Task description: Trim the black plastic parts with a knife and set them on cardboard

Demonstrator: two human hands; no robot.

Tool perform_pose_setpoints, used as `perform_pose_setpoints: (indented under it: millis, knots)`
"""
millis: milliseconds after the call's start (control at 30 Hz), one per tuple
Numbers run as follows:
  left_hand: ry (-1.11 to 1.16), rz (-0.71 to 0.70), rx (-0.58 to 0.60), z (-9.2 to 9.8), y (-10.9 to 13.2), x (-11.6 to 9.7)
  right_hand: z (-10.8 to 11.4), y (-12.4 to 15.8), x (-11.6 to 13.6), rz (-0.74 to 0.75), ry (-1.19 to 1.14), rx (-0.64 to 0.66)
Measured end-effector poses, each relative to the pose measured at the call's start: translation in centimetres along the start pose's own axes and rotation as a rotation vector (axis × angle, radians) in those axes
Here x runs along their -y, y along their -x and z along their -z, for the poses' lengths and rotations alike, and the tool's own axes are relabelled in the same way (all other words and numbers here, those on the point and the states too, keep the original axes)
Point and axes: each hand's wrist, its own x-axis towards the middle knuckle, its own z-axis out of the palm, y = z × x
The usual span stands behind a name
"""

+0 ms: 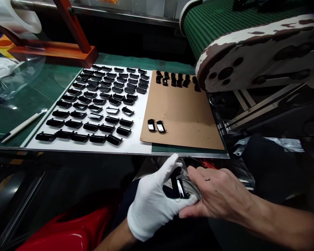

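Currently a glossy black part (181, 188) sits just below the bench edge, pinched between thumb and fingers of the white-gloved left hand (153, 200). At 3 o'clock, the bare right hand (219, 186) has its fingers curled close beside it, though whether they grasp anything is hidden; a red-handled tool (209, 165) shows beyond its knuckles. At 12 o'clock on the bench (34, 97) lies a brown cardboard sheet (183, 111) with two similar parts (161, 126) nearer and dark rows farther; at 10 to 11, a white sheet (136, 143) bears many more; at 1, a green conveyor (209, 28); at 8, a red stool (65, 226)
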Motion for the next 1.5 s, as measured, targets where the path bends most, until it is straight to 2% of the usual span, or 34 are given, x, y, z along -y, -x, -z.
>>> perform_pose_setpoints:
  millis: [467,700,800,867,933,1033,1133,1400,1500]
  knots:
    - [0.050,0.067,-0.011,-0.1,-0.6,-0.3,-0.4,0.0,-0.3,0.034,0.011,-0.032]
    - [-0.011,0.072,0.000,-0.1,-0.5,0.2,-0.5,0.1,-0.3,0.067,-0.015,-0.054]
    - [-0.068,0.044,0.040,0.2,-0.6,0.3,-0.9,0.1,-0.3,0.060,-0.103,-0.090]
    - [-0.131,-0.026,0.044,0.4,-0.7,0.4,-1.3,0.2,-0.1,0.015,-0.202,-0.167]
    - [-0.225,-0.114,0.008,0.7,-0.7,0.6,-1.7,0.3,0.3,-0.100,-0.328,-0.225]
    - [-0.376,-0.209,-0.045,0.9,-0.7,0.8,-2.3,0.5,1.2,-0.314,-0.554,-0.219]
    - [-0.493,-0.234,-0.059,1.2,-0.5,0.7,-2.9,0.8,2.0,-0.432,-0.713,-0.194]
    - [-0.652,-0.246,0.015,1.9,-0.4,0.4,-4.4,1.9,3.1,-0.494,-0.930,-0.134]
    - [-0.636,-0.248,0.015,1.9,-0.3,0.5,-4.3,1.9,3.3,-0.497,-0.925,-0.114]
